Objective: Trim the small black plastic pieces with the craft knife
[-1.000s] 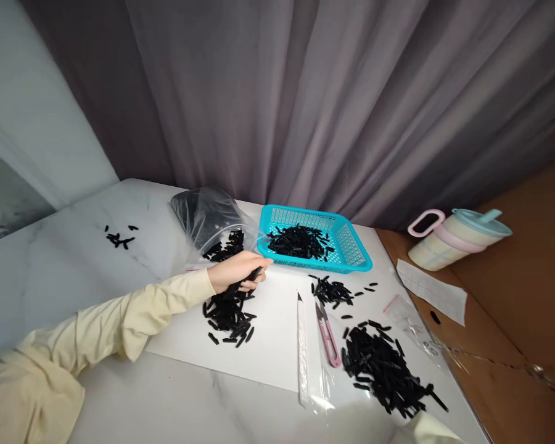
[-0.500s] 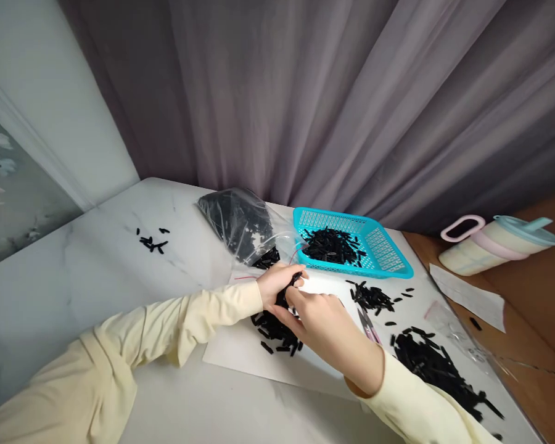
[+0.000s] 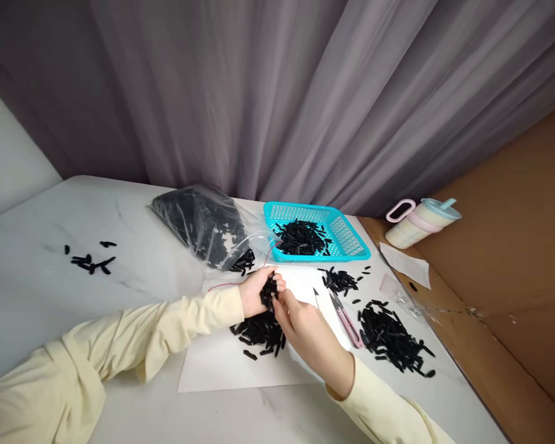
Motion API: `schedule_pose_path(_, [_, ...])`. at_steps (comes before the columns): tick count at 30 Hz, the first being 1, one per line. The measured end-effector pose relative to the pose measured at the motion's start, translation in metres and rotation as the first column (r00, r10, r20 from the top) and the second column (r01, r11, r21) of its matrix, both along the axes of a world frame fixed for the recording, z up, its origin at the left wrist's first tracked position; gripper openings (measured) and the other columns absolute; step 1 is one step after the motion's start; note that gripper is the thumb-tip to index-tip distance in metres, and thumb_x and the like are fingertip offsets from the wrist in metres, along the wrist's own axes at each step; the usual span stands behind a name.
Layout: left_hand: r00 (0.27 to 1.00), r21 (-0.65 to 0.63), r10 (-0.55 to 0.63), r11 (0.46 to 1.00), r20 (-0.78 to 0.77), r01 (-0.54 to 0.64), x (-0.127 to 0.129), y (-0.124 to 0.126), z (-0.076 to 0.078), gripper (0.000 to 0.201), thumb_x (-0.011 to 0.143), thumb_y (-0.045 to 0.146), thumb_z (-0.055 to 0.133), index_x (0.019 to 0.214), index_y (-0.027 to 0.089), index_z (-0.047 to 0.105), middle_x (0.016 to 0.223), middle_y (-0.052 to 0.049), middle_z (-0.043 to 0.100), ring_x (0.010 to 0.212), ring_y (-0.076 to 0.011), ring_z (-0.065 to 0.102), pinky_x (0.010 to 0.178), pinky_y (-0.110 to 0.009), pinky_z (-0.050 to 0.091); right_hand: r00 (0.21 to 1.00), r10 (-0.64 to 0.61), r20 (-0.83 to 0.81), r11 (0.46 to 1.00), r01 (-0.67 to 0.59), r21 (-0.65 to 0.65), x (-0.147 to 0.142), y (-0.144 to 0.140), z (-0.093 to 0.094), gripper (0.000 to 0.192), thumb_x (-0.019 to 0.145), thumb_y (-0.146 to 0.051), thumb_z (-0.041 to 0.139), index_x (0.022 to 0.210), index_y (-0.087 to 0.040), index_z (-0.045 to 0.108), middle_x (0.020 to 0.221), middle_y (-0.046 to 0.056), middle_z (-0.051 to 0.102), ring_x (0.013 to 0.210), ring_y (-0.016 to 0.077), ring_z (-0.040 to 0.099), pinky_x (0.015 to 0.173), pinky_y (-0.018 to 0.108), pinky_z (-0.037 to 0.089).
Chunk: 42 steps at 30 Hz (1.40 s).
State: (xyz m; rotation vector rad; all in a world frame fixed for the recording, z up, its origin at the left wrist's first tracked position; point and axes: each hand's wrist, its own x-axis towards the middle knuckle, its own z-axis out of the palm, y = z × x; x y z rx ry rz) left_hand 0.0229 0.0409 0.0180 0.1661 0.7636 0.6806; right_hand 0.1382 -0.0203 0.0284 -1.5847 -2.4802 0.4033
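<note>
- left hand [image 3: 254, 291] cupped shut around a bunch of small black plastic strips [image 3: 269, 291], held just above the loose pile of black strips [image 3: 259, 330] on the white paper sheet [image 3: 222, 370]
- right hand [image 3: 305, 327] touching the bunch from the right, fingertips pinching one (nearer hand)
- strips' long axes roughly upright, tips away from the person; exact lie too small to tell
- turquoise plastic basket [image 3: 351, 237] far right, behind

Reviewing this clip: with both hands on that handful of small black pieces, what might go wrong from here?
1. The left hand cups a heaped bunch of black pieces while the right hand picks at it; some may spill onto the pile on the white sheet.
2. The pink snips and a blade lie just beside the right hand; a careless reach may nick it.
</note>
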Motion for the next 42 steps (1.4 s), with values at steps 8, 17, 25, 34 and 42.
schedule_pose_path(8, [0.993,-0.018,0.116,0.993,0.008,-0.116,0.01,-0.009,0.012,0.035,0.088,0.017,0.027,0.056,0.015,0.039,0.053,-0.001,0.045,0.046,-0.0063,0.048,0.042,-0.014,0.039,0.933,0.126,-0.337,0.986,-0.081,0.144,0.03,0.004,0.015,0.017,0.089,-0.021,0.037,0.08,-0.017,0.051,0.062,0.001,0.055,0.051,0.0115,0.05,0.05,0.021,0.037])
schedule_pose_path(17, [0.976,0.253,-0.143,0.95,-0.163,0.181,0.02,-0.008,0.002,0.037,0.087,0.019,0.039,0.05,0.016,0.034,0.041,0.009,0.026,0.028,-0.0007,0.017,0.026,-0.013,0.008,0.747,-0.103,-0.657,0.961,-0.095,-0.259,0.056,-0.004,0.001,0.021,0.077,-0.021,0.052,0.06,-0.019,0.039,0.053,-0.005,0.042,0.045,0.0062,0.038,0.043,0.018,0.034])
schedule_pose_path(25, [0.888,0.532,-0.177,0.745,-0.424,0.403,0.015,-0.023,-0.009,0.047,0.073,0.049,0.061,0.048,0.015,0.04,0.035,0.01,0.029,0.027,-0.0009,0.024,0.03,-0.016,0.012,0.359,-0.303,-0.883,0.927,-0.103,-0.36,0.06,-0.01,-0.042,0.019,0.08,-0.032,0.06,0.088,-0.018,0.051,0.073,0.0,0.05,0.054,0.0082,0.049,0.04,0.017,0.042])
schedule_pose_path(34, [0.653,0.588,-0.077,0.364,-0.754,0.722,0.006,-0.023,-0.015,0.043,0.087,0.045,0.041,0.054,0.017,0.043,0.039,0.007,0.037,0.034,-0.0039,0.032,0.037,-0.017,0.026,0.247,-0.382,-0.89,0.893,-0.149,-0.425,0.06,-0.012,-0.042,0.018,0.079,-0.028,0.063,0.09,-0.018,0.054,0.079,0.003,0.059,0.057,0.0087,0.058,0.044,0.017,0.047])
schedule_pose_path(42, [0.672,0.616,-0.084,0.329,-0.736,0.716,0.002,-0.027,-0.011,0.041,0.09,0.037,0.036,0.054,0.018,0.041,0.04,0.006,0.038,0.037,-0.0055,0.035,0.043,-0.018,0.033,0.284,-0.341,-0.896,0.913,-0.128,-0.387,0.061,-0.015,-0.04,0.013,0.081,-0.023,0.062,0.092,-0.019,0.054,0.079,0.003,0.064,0.061,0.0108,0.063,0.047,0.018,0.05])
